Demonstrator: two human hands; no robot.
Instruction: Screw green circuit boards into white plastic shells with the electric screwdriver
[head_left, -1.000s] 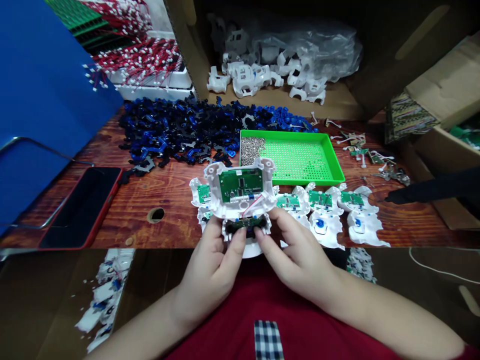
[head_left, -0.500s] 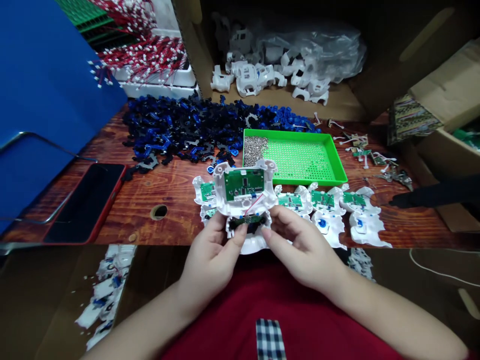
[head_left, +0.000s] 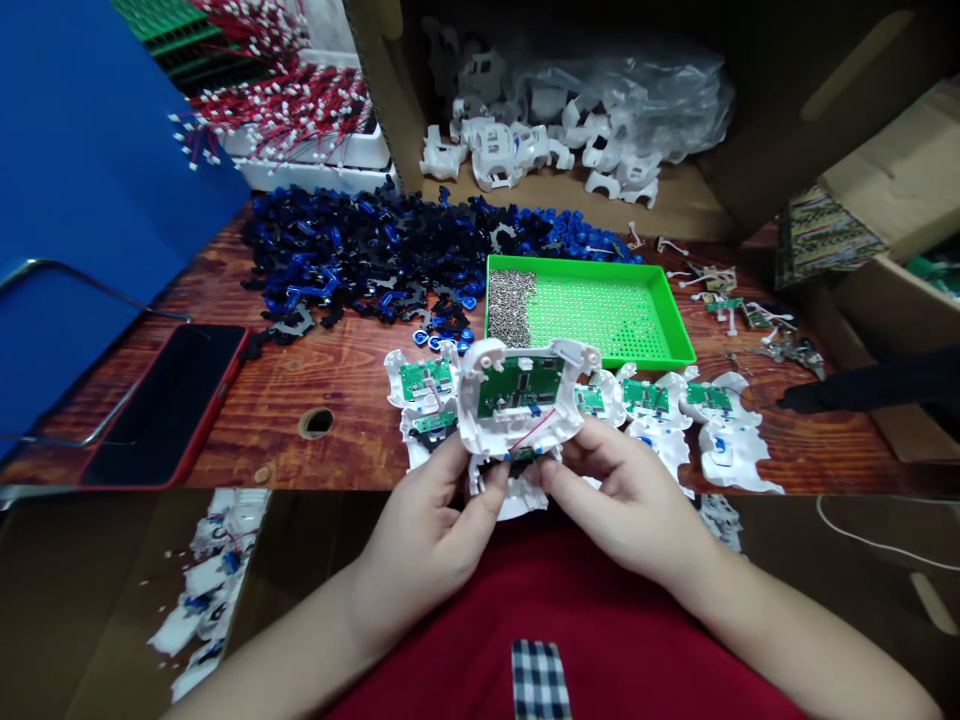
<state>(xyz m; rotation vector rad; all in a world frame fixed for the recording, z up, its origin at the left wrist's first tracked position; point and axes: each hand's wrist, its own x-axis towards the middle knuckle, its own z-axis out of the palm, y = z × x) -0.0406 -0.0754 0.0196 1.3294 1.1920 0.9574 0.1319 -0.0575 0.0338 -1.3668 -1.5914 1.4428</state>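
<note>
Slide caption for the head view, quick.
Left hand and right hand hold a white shell, its board showing, before a tray.

Pretty sure we're in an electronics assembly workshop: we've got a wooden bench (head_left: pixel 356 365), a green tray (head_left: pixel 677 318) with tiny metal bits (head_left: pixel 510 305), a big heap of blue-and-black plastic parts (head_left: pixel 345 250), red wires (head_left: pixel 292 110), and white shells (head_left: pixel 739 460) with circuit boards (head_left: pixel 709 398) lined up.

red-brown wooden tabletop (head_left: pixel 352 375), blue panel (head_left: pixel 82 160)
</note>
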